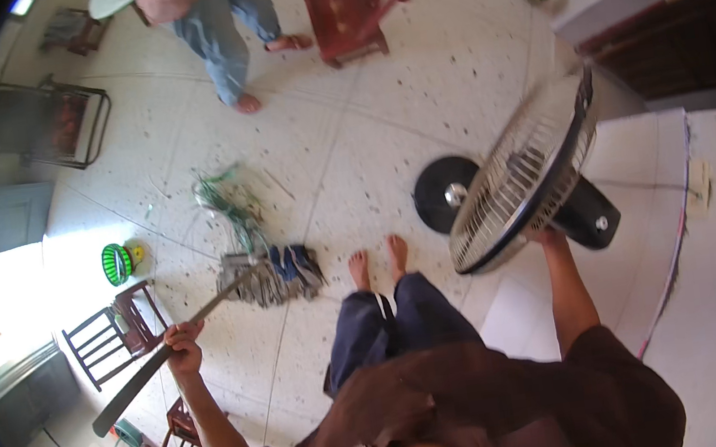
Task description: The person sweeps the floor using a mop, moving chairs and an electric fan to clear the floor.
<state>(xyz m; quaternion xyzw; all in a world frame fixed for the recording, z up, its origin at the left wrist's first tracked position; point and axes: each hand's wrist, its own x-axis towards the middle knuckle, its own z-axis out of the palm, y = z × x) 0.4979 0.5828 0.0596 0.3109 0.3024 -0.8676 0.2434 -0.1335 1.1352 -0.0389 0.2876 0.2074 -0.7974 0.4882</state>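
My left hand [182,346] is closed around the long handle of a mop [140,388]. The handle slants down to a head of greyish cloth strips [262,283] on the floor, with dark blue pieces [293,264] at its right side. On the right stands a pedestal fan [511,181] with a round wire grille, a dark motor housing [590,215] and a round black base [447,195]. My right hand [548,235] grips it beside the housing, fingers partly hidden by the grille. Beyond the mop head lies a tangle of green strips [230,197].
Ahead, another person [221,38] stands near a red-brown wooden chair [357,7]. More chairs [124,336] line the left side, near a green basket [116,264]. Dark bits dot the floor. A cable [656,184] runs from the fan toward the right wall.
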